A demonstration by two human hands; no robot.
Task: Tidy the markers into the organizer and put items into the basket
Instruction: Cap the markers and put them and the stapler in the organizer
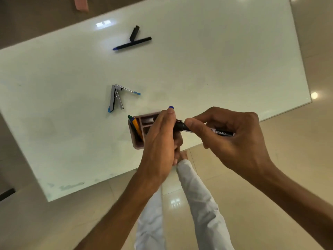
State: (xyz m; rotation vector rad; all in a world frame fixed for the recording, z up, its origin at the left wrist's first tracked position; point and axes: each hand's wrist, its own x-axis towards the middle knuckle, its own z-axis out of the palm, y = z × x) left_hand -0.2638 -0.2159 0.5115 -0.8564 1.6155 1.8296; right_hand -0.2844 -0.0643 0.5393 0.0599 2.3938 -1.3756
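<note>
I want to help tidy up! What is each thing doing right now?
Whiteboard marker: held by both hands.
Left hand: grips its cap end.
Right hand: pinches its barrel.
Organizer: holds pens.
Stapler: lies open.
Blue-tipped marker: uncapped.
Its cap: lies touching it.

1. Left hand [160,139] is covering the organizer's [137,145] right side.
2. Whiteboard marker [223,132] is showing only in part, its label cut by the right hand [232,139].
3. Pink object [81,3] is being cropped by the top edge; identity unclear.
</note>
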